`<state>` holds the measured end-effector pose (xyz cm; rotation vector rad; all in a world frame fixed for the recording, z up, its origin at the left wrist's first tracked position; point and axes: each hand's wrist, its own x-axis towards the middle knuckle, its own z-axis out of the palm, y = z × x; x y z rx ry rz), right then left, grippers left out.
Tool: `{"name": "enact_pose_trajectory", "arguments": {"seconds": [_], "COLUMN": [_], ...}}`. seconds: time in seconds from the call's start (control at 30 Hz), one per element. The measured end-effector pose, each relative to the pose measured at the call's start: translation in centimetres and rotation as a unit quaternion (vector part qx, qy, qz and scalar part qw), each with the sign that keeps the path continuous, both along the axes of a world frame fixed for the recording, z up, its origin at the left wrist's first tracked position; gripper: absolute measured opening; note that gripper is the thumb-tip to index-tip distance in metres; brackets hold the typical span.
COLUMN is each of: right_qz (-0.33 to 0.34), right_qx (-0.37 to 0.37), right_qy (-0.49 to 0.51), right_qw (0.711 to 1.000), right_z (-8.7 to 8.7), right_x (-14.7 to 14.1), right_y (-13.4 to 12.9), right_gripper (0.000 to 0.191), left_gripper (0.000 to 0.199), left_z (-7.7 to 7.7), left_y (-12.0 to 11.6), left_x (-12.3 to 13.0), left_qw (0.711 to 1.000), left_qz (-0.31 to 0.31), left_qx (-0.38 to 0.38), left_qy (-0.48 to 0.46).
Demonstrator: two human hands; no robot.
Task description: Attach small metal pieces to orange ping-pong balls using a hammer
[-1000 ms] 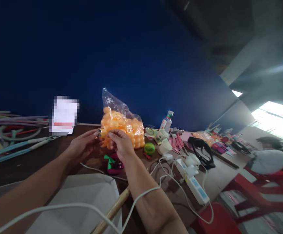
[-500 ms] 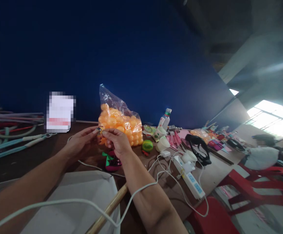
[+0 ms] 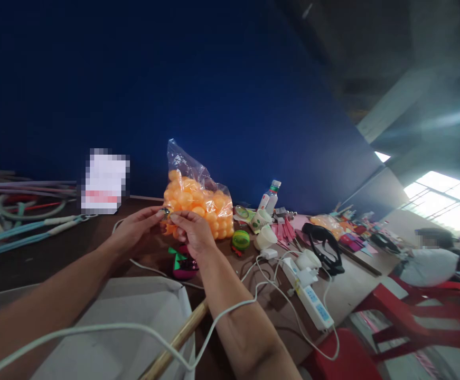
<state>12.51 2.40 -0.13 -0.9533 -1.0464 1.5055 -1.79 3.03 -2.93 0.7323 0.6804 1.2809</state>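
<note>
Fingertips of my left hand (image 3: pixel 137 229) and my right hand (image 3: pixel 192 229) meet around a small dark, shiny piece (image 3: pixel 165 213), too small to make out. Both hands are closed in a pinch. Just behind them stands a clear plastic bag (image 3: pixel 200 203) full of orange balls. Below my right hand lies a magenta and green item (image 3: pixel 182 263) on the brown table (image 3: pixel 142 253). To the right of the bag sits a green striped ball (image 3: pixel 241 240).
A white box (image 3: pixel 134 306) and a wooden stick (image 3: pixel 178 338) are near the front, crossed by a white cable (image 3: pixel 106 326). Rightward are a bottle (image 3: pixel 270 197), cups, a power strip (image 3: pixel 312 301), black straps and red chairs (image 3: pixel 407 311). A person (image 3: pixel 430 264) sits far right.
The view has shifted slightly, so the bag and table items appear a little further right. My hands keep the same pinch on the small piece.
</note>
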Motion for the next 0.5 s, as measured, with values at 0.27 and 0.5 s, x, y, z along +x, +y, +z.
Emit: {"name": "enact_pose_trajectory", "arguments": {"seconds": [0.27, 0.5], "right_qz": [-0.003, 0.007], "right_qx": [-0.007, -0.012], "right_qy": [0.008, 0.006], "right_qw": [1.0, 1.0], "right_z": [-0.05, -0.02], "right_x": [-0.03, 0.08], "right_y": [0.03, -0.01], "right_gripper": [0.026, 0.028], "left_gripper": [0.035, 0.038], "left_z": [0.17, 0.37], "left_y": [-0.17, -0.41], "left_x": [-0.05, -0.01], "left_qw": [1.0, 1.0], "left_qz": [-0.006, -0.008], "left_qx": [-0.011, -0.019], "left_qy": [0.001, -0.003]}}
